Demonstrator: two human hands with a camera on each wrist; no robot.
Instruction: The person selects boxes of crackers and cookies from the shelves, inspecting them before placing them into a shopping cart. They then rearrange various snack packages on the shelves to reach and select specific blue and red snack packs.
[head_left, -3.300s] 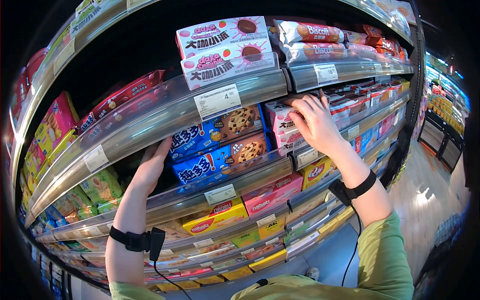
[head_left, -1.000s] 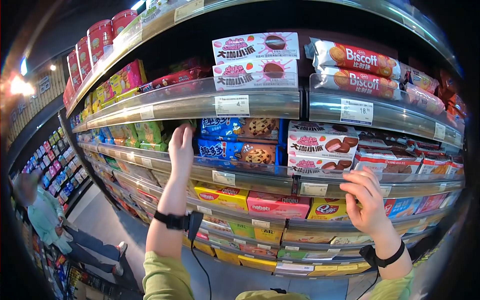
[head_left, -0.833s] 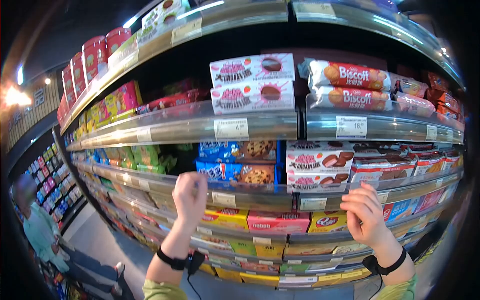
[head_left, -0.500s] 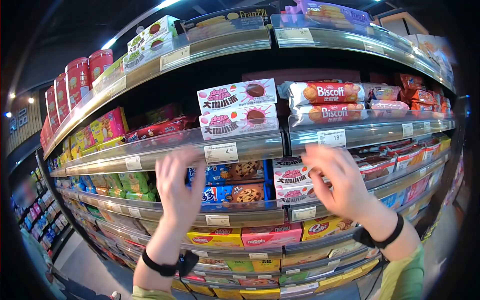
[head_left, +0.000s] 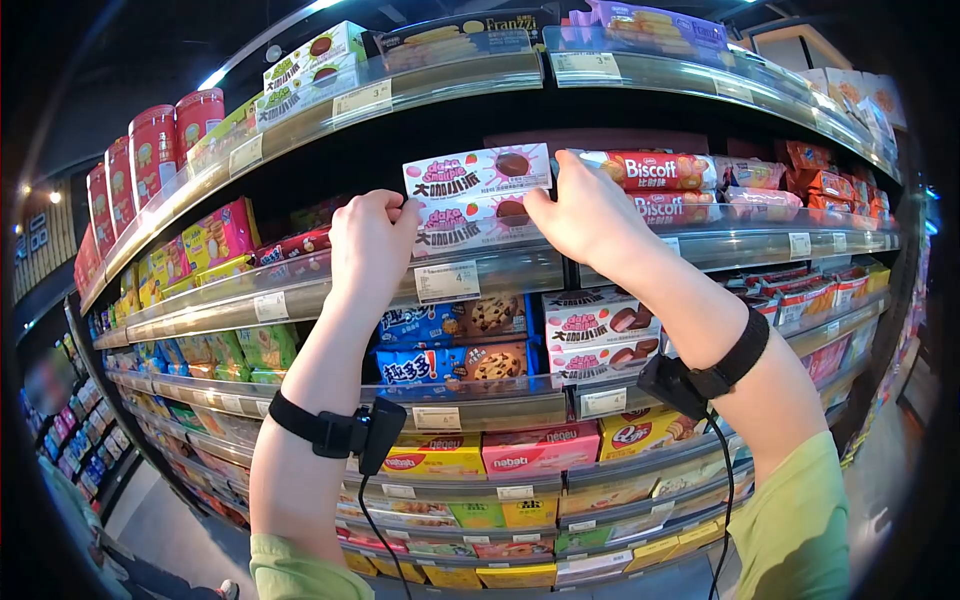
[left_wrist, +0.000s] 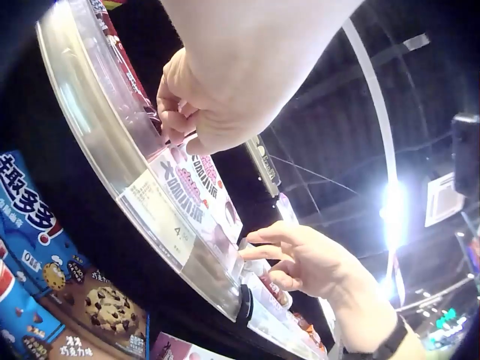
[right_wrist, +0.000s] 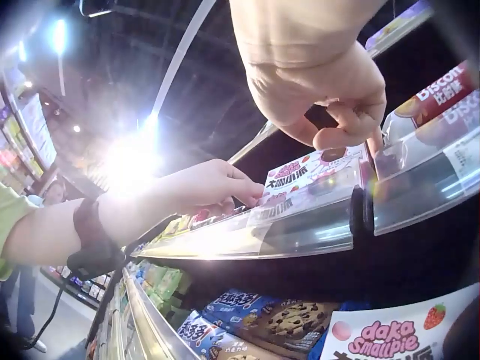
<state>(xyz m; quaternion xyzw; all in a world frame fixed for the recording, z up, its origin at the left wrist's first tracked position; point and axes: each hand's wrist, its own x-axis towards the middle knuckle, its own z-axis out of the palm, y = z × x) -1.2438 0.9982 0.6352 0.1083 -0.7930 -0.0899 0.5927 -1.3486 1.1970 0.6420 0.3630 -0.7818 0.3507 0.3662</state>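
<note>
Two white-and-pink pie boxes (head_left: 470, 172) lie stacked on the middle shelf, printed with chocolate pies and a strawberry. At their left end, my left hand (head_left: 372, 240) curls its fingers, thumb at the front corner in the left wrist view. My right hand (head_left: 592, 208) holds the right end, thumb on the front and a finger in the gap beside the Biscoff packs (head_left: 655, 170). The right wrist view shows its bent fingers over the box end. A clear plastic lip (head_left: 490, 255) with a price tag runs along the shelf below the boxes.
Below are blue cookie packs (head_left: 410, 365) and more pie boxes (head_left: 602, 322). Red tins (head_left: 152, 150) and green-and-white boxes (head_left: 312, 65) stand on the upper shelf. Red-wrapped packs (head_left: 292, 246) lie left of the boxes. Another person (right_wrist: 54, 193) stands to the left.
Both hands drew back from the lower shelf's cookie packs and pie boxes, then rose to both ends of the upper stack. The head view tilted up.
</note>
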